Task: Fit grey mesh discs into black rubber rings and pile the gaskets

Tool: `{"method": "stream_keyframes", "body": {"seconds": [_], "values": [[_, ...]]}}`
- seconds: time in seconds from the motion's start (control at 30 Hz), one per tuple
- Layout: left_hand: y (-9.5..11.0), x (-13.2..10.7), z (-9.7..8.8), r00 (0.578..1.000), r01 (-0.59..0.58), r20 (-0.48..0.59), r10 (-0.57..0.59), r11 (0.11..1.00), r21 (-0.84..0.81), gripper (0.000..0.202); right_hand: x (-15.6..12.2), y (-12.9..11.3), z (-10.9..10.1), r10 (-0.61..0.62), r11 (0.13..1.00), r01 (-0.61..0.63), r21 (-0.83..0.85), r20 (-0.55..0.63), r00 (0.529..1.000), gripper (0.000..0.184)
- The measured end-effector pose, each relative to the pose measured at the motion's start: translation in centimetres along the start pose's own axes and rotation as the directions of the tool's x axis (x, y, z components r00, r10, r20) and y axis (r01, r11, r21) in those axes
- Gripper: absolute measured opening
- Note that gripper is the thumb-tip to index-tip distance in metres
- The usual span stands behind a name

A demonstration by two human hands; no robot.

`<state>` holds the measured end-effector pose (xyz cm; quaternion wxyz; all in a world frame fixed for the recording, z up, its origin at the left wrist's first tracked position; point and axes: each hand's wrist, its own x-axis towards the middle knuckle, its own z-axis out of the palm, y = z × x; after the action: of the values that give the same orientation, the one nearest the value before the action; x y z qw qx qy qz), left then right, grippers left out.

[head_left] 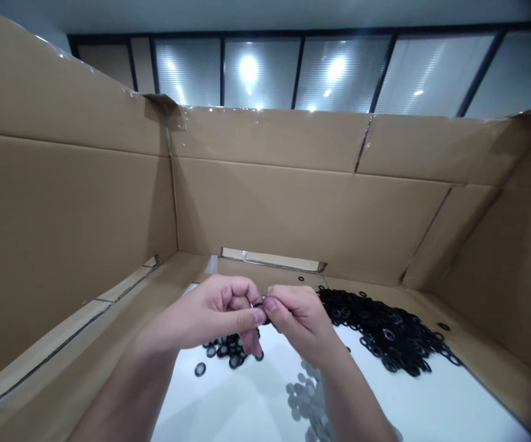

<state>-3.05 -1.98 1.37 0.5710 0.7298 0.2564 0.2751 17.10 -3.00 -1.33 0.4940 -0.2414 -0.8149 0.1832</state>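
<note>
My left hand [214,314] and my right hand [295,320] meet at their fingertips in the middle of the view. Pinched between them is a small black rubber ring [260,305], partly hidden by my fingers. Behind my right hand lies a large heap of black rubber rings [380,328]. Below my left hand sits a smaller cluster of dark ringed discs [231,350], and one loose disc [199,369] lies apart from it. Flat grey discs [304,393] are scattered beneath my right forearm.
Tall brown cardboard walls [306,209] surround the work area on the left, back and right, with folded flaps and tape. The heap and discs lie on a white surface [256,411]. Frosted office windows [339,70] stand beyond the far wall.
</note>
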Motion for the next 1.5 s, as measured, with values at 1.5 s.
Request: {"method": "stream_keyframes", "body": {"seconds": [1.5], "values": [[0.4, -0.3, 0.6, 0.981, -0.053, -0.185, 0.058, 0.998, 0.033, 0.028, -0.1, 0.4, 2.2, -0.075, 0.995, 0.055, -0.079, -0.279, 0.957, 0.039]]}}
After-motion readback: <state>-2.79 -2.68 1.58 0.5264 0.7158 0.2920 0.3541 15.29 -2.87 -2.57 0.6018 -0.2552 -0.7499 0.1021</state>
